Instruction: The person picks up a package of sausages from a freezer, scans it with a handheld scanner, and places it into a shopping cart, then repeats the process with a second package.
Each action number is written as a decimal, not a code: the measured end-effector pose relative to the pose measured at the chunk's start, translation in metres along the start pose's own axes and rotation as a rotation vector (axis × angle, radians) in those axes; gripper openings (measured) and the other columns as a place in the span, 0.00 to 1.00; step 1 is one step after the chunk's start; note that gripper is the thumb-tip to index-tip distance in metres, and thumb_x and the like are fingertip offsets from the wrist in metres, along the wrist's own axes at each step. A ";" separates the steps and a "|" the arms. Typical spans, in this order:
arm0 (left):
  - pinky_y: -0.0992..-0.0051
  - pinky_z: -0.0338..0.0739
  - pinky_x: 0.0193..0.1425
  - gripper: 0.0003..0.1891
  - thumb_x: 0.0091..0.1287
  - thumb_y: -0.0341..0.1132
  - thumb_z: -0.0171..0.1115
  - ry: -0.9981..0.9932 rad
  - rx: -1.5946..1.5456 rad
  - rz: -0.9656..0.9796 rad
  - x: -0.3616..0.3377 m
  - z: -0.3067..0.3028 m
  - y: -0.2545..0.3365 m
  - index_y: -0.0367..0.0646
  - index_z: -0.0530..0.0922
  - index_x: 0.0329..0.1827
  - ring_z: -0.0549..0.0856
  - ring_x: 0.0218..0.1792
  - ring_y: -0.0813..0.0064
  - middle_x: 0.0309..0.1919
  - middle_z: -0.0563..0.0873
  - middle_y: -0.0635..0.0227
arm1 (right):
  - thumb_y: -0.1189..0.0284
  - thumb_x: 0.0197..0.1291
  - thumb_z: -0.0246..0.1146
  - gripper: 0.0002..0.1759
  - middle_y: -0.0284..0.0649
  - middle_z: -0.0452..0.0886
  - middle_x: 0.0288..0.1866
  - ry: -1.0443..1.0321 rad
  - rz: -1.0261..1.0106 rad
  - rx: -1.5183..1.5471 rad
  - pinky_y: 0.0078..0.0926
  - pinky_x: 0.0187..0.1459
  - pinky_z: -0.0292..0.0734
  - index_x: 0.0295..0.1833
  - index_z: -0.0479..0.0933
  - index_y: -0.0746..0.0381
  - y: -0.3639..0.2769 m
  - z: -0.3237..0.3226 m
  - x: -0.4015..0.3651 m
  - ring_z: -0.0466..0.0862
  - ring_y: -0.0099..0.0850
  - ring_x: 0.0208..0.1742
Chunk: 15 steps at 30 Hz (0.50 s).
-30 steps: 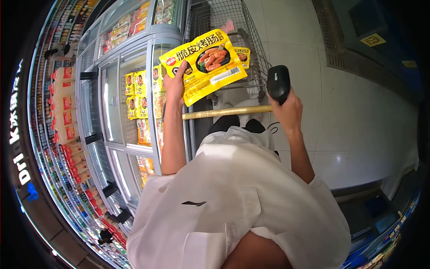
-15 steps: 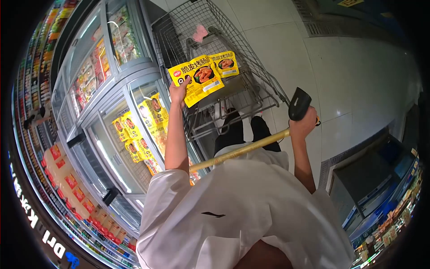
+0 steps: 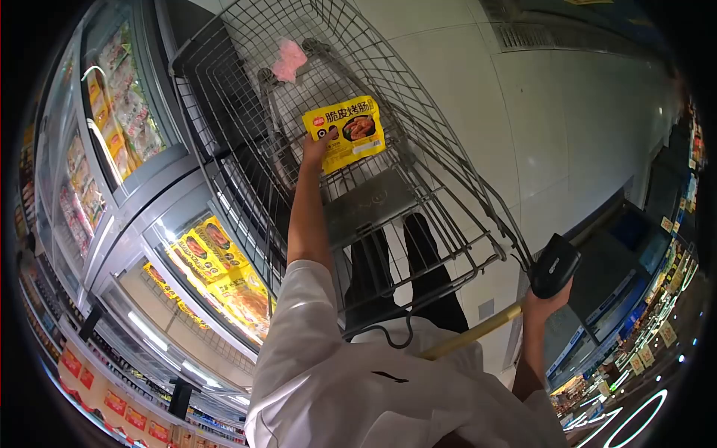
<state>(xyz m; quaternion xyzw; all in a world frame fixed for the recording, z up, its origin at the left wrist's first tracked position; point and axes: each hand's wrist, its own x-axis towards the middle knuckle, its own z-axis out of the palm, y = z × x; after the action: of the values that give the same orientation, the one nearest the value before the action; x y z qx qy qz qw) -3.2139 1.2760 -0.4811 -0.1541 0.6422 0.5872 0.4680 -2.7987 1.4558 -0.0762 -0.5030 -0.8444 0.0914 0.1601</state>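
Showing inside the cart point(image 3: 371, 205), the yellow pack point(image 3: 351, 145) is held by the L hand point(image 3: 316, 151), closed on its L side w/ thumb across the front & other fingers hidden behind, so contact w/ anything below can't be told. The scanner point(image 3: 554, 265) is gripped in the R hand point(image 3: 549, 305), fingers curled & mostly blocked by it; whether the bar point(image 3: 474, 331), lower end lost against the shirt point(image 3: 321, 366), is also touched can't be made out. The pink item point(image 3: 289, 60) can't be ID'd, & the freezer point(image 3: 134, 190) is partly cropped.
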 end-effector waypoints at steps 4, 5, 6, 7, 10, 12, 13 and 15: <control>0.68 0.83 0.36 0.24 0.43 0.46 0.86 0.359 0.543 0.001 0.013 -0.001 -0.009 0.36 0.86 0.34 0.88 0.34 0.66 0.39 0.87 0.56 | 0.83 0.48 0.68 0.33 0.49 0.81 0.55 -0.041 0.058 0.008 0.30 0.59 0.74 0.64 0.71 0.72 0.011 0.000 -0.006 0.83 0.37 0.54; 0.68 0.83 0.36 0.24 0.43 0.46 0.86 0.362 0.542 -0.009 0.013 -0.003 -0.012 0.36 0.86 0.34 0.88 0.34 0.66 0.39 0.87 0.56 | 0.83 0.48 0.67 0.34 0.49 0.81 0.55 -0.051 0.081 0.014 0.30 0.59 0.74 0.65 0.71 0.72 0.011 -0.001 -0.006 0.83 0.37 0.54; 0.66 0.83 0.38 0.25 0.42 0.46 0.86 0.410 0.637 0.074 0.011 -0.001 -0.011 0.36 0.86 0.36 0.87 0.34 0.65 0.39 0.85 0.57 | 0.83 0.48 0.67 0.34 0.49 0.81 0.55 -0.058 0.079 0.012 0.30 0.59 0.74 0.65 0.71 0.72 0.011 -0.001 -0.006 0.83 0.37 0.54; 0.64 0.83 0.39 0.27 0.42 0.46 0.86 0.457 0.730 0.160 0.008 0.001 -0.008 0.36 0.86 0.38 0.87 0.35 0.63 0.39 0.83 0.57 | 0.83 0.48 0.67 0.33 0.50 0.81 0.55 -0.063 0.060 0.015 0.30 0.58 0.75 0.65 0.71 0.72 0.011 -0.001 -0.005 0.83 0.37 0.54; 0.63 0.83 0.41 0.33 0.43 0.47 0.86 0.627 0.830 0.223 0.016 -0.005 -0.029 0.37 0.82 0.49 0.86 0.35 0.61 0.39 0.81 0.58 | 0.83 0.48 0.66 0.33 0.50 0.82 0.53 -0.074 0.052 0.009 0.30 0.57 0.75 0.64 0.72 0.72 0.011 -0.004 -0.004 0.83 0.37 0.52; 0.64 0.84 0.41 0.35 0.44 0.47 0.85 0.645 0.804 0.237 0.024 -0.015 -0.041 0.37 0.80 0.52 0.86 0.35 0.62 0.39 0.82 0.58 | 0.83 0.48 0.66 0.32 0.50 0.82 0.52 -0.082 0.065 0.006 0.30 0.56 0.76 0.64 0.72 0.72 0.011 -0.003 -0.003 0.84 0.37 0.51; 0.66 0.84 0.41 0.36 0.46 0.48 0.84 0.551 0.649 0.164 0.022 -0.017 -0.042 0.36 0.79 0.53 0.87 0.35 0.62 0.40 0.84 0.58 | 0.82 0.48 0.66 0.32 0.50 0.82 0.52 -0.085 0.066 0.008 0.30 0.55 0.76 0.63 0.72 0.73 0.012 -0.003 -0.003 0.84 0.37 0.50; 0.67 0.84 0.41 0.36 0.47 0.48 0.84 0.459 0.493 0.095 0.020 -0.020 -0.041 0.35 0.77 0.53 0.88 0.36 0.63 0.41 0.86 0.57 | 0.82 0.48 0.66 0.32 0.50 0.83 0.51 -0.087 0.065 0.013 0.30 0.54 0.76 0.63 0.72 0.73 0.013 -0.002 -0.004 0.84 0.38 0.49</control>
<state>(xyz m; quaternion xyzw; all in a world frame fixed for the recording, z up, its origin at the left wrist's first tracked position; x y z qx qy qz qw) -3.2017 1.2542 -0.5247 -0.1345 0.8598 0.3856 0.3064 -2.7854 1.4589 -0.0794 -0.5248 -0.8330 0.1239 0.1236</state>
